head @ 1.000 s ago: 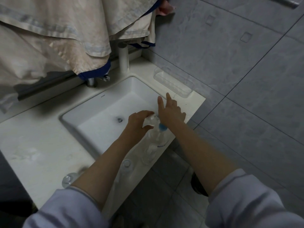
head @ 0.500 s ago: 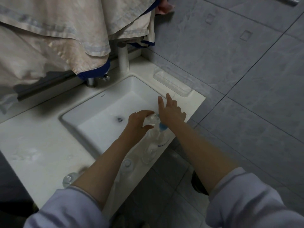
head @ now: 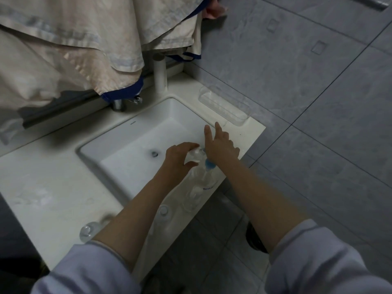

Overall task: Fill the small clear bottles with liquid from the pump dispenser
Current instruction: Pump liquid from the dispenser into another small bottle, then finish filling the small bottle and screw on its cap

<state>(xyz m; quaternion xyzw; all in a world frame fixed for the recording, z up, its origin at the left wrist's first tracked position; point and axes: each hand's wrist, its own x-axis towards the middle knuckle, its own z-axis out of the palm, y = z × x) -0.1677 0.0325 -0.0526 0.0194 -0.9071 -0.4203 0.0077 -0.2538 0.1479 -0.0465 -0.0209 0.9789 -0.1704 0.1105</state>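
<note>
From the head view, the left hand (head: 180,157) curls round a small clear bottle (head: 196,154), contents unclear, at the worktop's (head: 53,187) front edge beside the sink (head: 131,149). The right hand (head: 220,145) presses the pump dispenser (head: 206,175), two fingers extended. Two more clear bottles (head: 164,211) stand along that edge.

Two hands (head: 180,155) (head: 220,145), one pump dispenser (head: 204,177), three small clear bottles (head: 196,154) (head: 163,211) (head: 87,231), one sink (head: 127,149)
</note>
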